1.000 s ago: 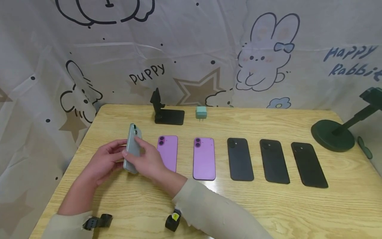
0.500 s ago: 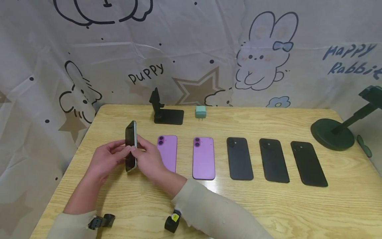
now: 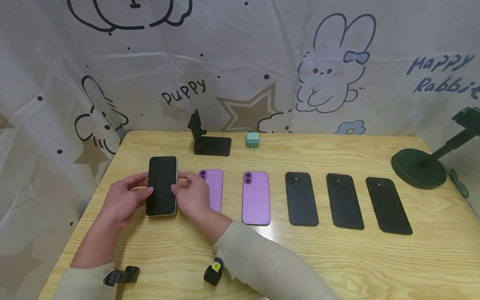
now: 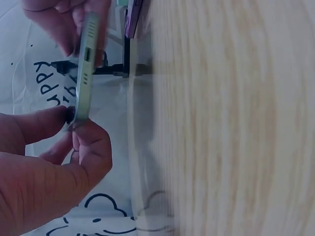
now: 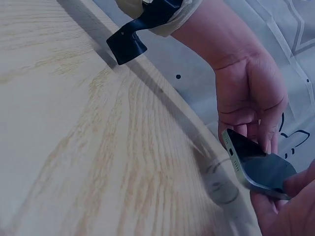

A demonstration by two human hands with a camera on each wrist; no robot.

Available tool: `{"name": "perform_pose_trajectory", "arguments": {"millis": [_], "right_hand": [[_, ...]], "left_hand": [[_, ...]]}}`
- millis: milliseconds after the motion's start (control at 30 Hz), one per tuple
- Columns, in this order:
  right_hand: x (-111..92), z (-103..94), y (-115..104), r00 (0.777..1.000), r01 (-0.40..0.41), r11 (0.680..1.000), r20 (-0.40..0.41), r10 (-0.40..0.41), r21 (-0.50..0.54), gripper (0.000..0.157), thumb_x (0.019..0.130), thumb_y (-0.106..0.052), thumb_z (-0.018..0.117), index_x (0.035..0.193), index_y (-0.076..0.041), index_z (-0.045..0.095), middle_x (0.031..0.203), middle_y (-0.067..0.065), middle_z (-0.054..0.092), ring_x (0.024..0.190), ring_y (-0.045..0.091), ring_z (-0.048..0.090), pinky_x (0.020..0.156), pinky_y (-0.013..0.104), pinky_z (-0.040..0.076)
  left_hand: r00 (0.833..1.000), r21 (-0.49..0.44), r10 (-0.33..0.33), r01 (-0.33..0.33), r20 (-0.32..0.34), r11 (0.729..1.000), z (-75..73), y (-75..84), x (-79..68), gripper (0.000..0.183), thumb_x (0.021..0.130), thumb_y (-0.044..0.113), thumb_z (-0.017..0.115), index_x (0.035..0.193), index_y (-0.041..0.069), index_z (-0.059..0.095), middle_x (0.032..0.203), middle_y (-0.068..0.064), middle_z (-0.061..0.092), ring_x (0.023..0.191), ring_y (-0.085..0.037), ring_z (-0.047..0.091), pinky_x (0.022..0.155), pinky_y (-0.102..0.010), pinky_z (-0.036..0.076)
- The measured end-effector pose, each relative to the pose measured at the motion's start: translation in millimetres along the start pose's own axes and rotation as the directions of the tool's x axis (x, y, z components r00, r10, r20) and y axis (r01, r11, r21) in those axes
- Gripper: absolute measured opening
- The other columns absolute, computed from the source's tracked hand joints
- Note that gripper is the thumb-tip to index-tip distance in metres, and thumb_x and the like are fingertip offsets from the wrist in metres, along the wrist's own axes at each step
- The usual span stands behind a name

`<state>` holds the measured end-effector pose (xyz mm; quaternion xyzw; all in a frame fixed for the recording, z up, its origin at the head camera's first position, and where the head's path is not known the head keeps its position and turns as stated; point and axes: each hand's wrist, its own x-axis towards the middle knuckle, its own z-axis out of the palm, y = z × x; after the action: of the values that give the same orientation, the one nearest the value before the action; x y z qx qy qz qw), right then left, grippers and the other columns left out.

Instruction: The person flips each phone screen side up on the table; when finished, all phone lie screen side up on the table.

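Note:
Between both hands is a phone [image 3: 162,187] with its dark screen facing up toward me and a pale rim, raised off the table. My left hand [image 3: 121,200] pinches its left edge, thumb on the screen side and fingers behind. The right hand [image 3: 193,193] holds the opposite edge the same way. In the left wrist view the bottom end of the phone [image 4: 86,69] shows its port and speaker holes. A purple phone [image 3: 213,191] lies back up just beyond the right hand, which covers part of it.
Another purple phone [image 3: 256,199] and three dark phones, the nearest being a black one [image 3: 301,199], lie in a row to the right. Behind stand a black phone stand [image 3: 213,146] and a green charger plug [image 3: 252,141]. A dark green stand [image 3: 418,168] is at far right.
The phone has turned over: its pale back with cameras showed first, then it stood edge-on, and now its screen faces me. Both hands stay on it, now at opposite edges.

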<state>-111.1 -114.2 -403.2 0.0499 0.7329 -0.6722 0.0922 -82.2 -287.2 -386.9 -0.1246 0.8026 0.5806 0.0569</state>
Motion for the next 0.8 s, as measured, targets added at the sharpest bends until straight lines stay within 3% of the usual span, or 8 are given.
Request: {"name": "perform_pose_trajectory", "arguments": {"millis": [300,500,633,800], "right_hand": [[4,2.3,9,0.999,-0.008,0.997,0.040,0.012,-0.082,0.044,0.081,0.008,0.075,0.124,-0.003,0.069,0.080,-0.001,0.065,0.077,0.008,0.062,0.073,0.023,0.052],[4,5.7,10,0.988,-0.050,0.995,0.142,0.062,-0.082,0.049,0.082,0.011,0.068,0.130,0.002,0.064,0.081,0.002,0.066,0.073,0.008,0.063,0.074,0.022,0.052],[5,4.4,8,0.982,-0.044,0.982,0.173,0.076,-0.181,0.048,0.083,0.005,0.072,0.130,-0.001,0.065,0.084,-0.001,0.064,0.076,0.006,0.059,0.076,0.021,0.051],[5,2.8,5,0.976,0.034,0.925,0.211,0.051,-0.379,0.045,0.080,0.002,0.071,0.124,-0.004,0.068,0.079,-0.003,0.059,0.071,0.008,0.053,0.067,0.021,0.047]], "left_hand": [[0.999,0.144,0.025,-0.019,-0.040,0.989,4.1,-5.3,7.7,0.051,0.099,0.001,0.057,0.148,-0.004,0.044,0.130,-0.023,0.050,0.090,-0.015,0.057,0.069,-0.023,0.051],[1.000,0.244,0.014,-0.007,-0.027,0.970,1.2,-7.1,12.8,0.050,0.096,-0.002,0.057,0.145,-0.006,0.046,0.129,-0.025,0.050,0.098,-0.027,0.053,0.066,-0.024,0.047],[1.000,0.264,-0.018,0.015,0.008,0.964,-0.2,-8.3,14.7,0.052,0.095,-0.003,0.056,0.145,-0.007,0.045,0.131,-0.027,0.049,0.103,-0.033,0.052,0.068,-0.024,0.047],[0.998,0.300,-0.052,0.037,0.043,0.953,-0.7,-9.1,16.1,0.055,0.094,-0.004,0.058,0.146,-0.011,0.041,0.133,-0.030,0.049,0.107,-0.036,0.053,0.072,-0.024,0.049]]}}
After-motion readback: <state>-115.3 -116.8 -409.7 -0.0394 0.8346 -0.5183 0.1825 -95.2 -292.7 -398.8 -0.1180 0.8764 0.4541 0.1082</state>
